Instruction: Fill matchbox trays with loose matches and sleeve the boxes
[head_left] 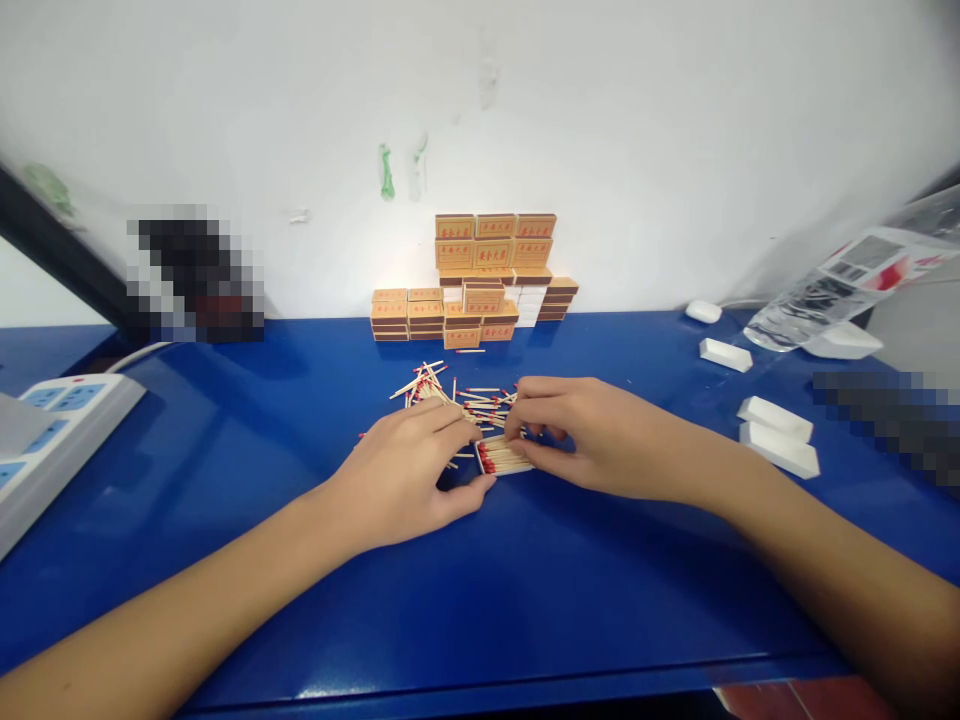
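Note:
A small white matchbox tray (508, 468) lies on the blue tabletop, filled with red-headed matches (501, 456). My left hand (420, 465) grips its left end between thumb and index finger. At the tray's right side, my right hand (574, 430) has thumb and fingers pinched together on the matches; its fingertips cover part of them. Behind my hands lies a loose pile of matches (484, 402), partly hidden by my left hand. Against the wall stand stacked orange matchboxes (491, 254), with dark striking strips on their sides.
Several white trays (780, 450) lie to the right, with another white tray (725, 354) farther back. A clear plastic bottle (840, 285) leans in at the far right, near a white mouse-like object (703, 312). A white power strip (71, 420) is at left. Two blurred dark patches hide objects.

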